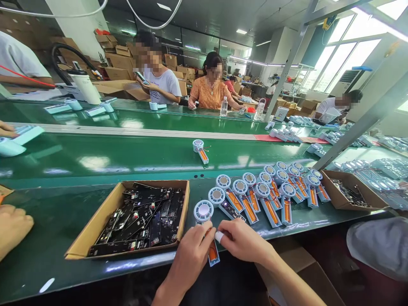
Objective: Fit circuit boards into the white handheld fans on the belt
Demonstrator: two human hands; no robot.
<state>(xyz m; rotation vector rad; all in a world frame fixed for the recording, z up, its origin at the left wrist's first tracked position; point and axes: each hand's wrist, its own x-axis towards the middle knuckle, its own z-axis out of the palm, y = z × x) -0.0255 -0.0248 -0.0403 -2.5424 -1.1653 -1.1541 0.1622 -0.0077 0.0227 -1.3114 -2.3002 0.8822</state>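
Note:
My left hand (191, 251) is closed around a light-blue handheld fan housing (203, 210) at the bench edge. Its round head points away from me, and orange shows in the open handle below my fingers. My right hand (244, 240), with a white covering on one fingertip, is pinched close beside the handle; whatever it grips is too small or hidden to make out. Just beyond, a black circuit board (232, 210) lies on the handle of another fan housing (216, 196). Left of my hands, a cardboard tray (92, 227) holds a pile of black circuit boards (143, 216).
Several similar fan housings (263, 190) stand in rows on the right, near a second box of boards (357, 204). One housing (200, 149) lies on the green conveyor belt (143, 153). Another person's hand (14, 229) rests at the left. Co-workers sit across the line.

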